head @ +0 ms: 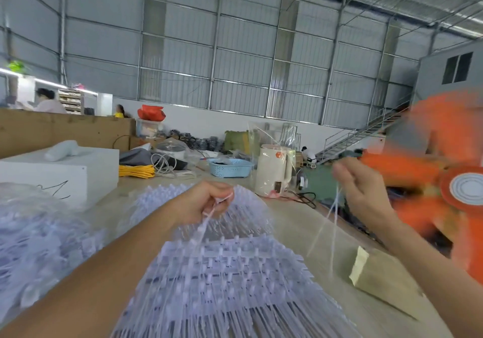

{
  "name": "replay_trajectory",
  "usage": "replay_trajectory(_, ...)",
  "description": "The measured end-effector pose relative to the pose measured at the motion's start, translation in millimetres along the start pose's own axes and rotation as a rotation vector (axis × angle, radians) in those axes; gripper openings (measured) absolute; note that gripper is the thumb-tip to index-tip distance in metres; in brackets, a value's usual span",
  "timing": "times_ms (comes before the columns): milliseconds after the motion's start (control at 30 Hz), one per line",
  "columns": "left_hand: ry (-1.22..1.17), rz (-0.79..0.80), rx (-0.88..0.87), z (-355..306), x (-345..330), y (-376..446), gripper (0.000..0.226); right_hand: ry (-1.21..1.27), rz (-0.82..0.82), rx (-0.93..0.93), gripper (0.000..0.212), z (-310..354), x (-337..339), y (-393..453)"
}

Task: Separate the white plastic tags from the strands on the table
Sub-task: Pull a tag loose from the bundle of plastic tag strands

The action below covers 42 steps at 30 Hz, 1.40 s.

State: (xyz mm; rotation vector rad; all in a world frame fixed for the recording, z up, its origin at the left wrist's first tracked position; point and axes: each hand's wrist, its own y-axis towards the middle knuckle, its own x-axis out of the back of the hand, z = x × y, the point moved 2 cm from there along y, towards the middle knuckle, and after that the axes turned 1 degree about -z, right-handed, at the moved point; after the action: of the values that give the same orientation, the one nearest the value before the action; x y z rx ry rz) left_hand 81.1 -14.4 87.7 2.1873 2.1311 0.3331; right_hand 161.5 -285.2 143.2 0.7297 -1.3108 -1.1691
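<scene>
A wide fan of white plastic tags joined on strands spreads over the table in front of me. My left hand is raised over it and grips the top end of a bunch, fingers curled round it. My right hand is lifted to the right and pinches a few thin loose strands that hang down from its fingers. A blurred heap of white tags lies at the left.
A white box stands at the left, a brown paper bag lies at the right. Further back are a blue basket, a cream kettle and yellow cord. An orange fan looms at the right edge.
</scene>
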Motion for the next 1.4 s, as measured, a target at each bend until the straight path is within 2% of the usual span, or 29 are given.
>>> replay_trajectory(33, 0.096, -0.045, -0.005, -0.3, -2.3, -0.1, 0.025, 0.140, 0.025, -0.224, 0.031, -5.9, -2.0, -1.2)
replay_trajectory(67, 0.179, -0.059, -0.007, -2.4, -10.3, 1.9, 0.020, 0.254, 0.064, -0.369, 0.033, -6.0, -9.4, -4.2)
replay_trajectory(100, 0.250, -0.053, 0.002, -4.5, -20.5, 5.4, 0.015, 0.306, 0.098, -0.423, 0.032, -3.0, -19.5, -8.0)
replay_trajectory(200, 0.504, -0.019, 0.074, -1.6, -40.4, 12.8, 0.028, 0.360, 0.275, -0.459, 0.035, 16.1, -51.5, -21.8)
replay_trajectory(300, 0.687, -0.068, 0.092, 4.6, -41.7, 9.7, 0.030, 0.387, 0.296, -0.556, 0.051, 10.8, -73.1, -34.0)
replay_trajectory(367, 0.760, -0.061, 0.067, 6.2, -44.1, 5.2, 0.024, 0.244, 0.372, -0.553, 0.047, 9.1, -86.0, -39.1)
replay_trajectory(433, 0.790, -0.007, 0.059, 6.7, -47.6, -1.1, 0.004, 0.082, 0.522, -0.543, 0.047, 9.2, -99.5, -43.8)
replay_trajectory(500, 0.884, -0.029, 0.032, 4.8, -46.6, -4.6, 0.010, 0.082, 0.617, -0.541, 0.055, 12.9, -106.3, -47.2)
replay_trajectory(567, 1.111, -0.092, -0.021, -3.2, -47.0, -6.3, 0.004, 0.187, 0.677, -0.514, 0.050, 23.2, -108.2, -49.5)
replay_trajectory(633, 1.302, -0.092, -0.058, -16.5, -51.6, -7.0, 0.007, 0.301, 0.683, -0.477, 0.041, 32.1, -107.9, -48.7)
replay_trajectory(667, 1.337, -0.072, -0.055, -25.5, -54.3, -8.4, 0.012, 0.348, 0.650, -0.459, 0.043, 36.3, -106.0, -46.5)
replay_trajectory(733, 1.337, -0.027, -0.048, -47.3, -57.9, -13.9, 0.020, 0.453, 0.563, -0.445, 0.047, 42.3, -100.3, -39.4)
replay_trajectory(833, 1.372, 0.011, -0.081, -81.9, -59.3, -21.8, 0.023, 0.592, 0.520, -0.459, 0.039, 50.0, -90.1, -22.9)
replay_trajectory(933, 1.333, -0.020, -0.145, -110.0, -59.4, -29.2, 0.018, 0.667, 0.468, -0.423, 0.037, 57.8, -79.8, -2.7)
replay_trajectory(1033, 1.054, -0.027, -0.174, -121.6, -59.9, -34.1, 0.014, 0.587, 0.379, -0.298, 0.038, 64.3, -68.0, 8.7)
replay_trajectory(1133, 0.716, 0.046, -0.082, -111.3, -59.9, -37.7, 0.014, 0.449, 0.272, -0.120, 0.037, 71.6, -65.5, -0.2)
replay_trajectory(1233, 0.462, 0.233, 0.080, -86.3, -58.3, -40.7, 0.010, 0.142, 0.102, 0.260, 0.037, 80.3, -60.6, -17.7)
replay_trajectory(1267, 0.394, 0.289, 0.138, -76.8, -58.8, -42.2, 0.006, 0.060, 0.080, 0.401, 0.038, 82.9, -59.5, -22.8)
replay_trajectory(1333, 0.291, 0.371, 0.251, -56.8, -60.9, -42.4, 0.014, -0.047, 0.067, 0.643, 0.041, 82.9, -60.6, -29.6)
replay_trajectory(1400, 0.264, 0.432, 0.330, -45.9, -61.4, -42.4, 0.013, -0.154, 0.079, 0.815, 0.038, 77.3, -61.8, -34.8)
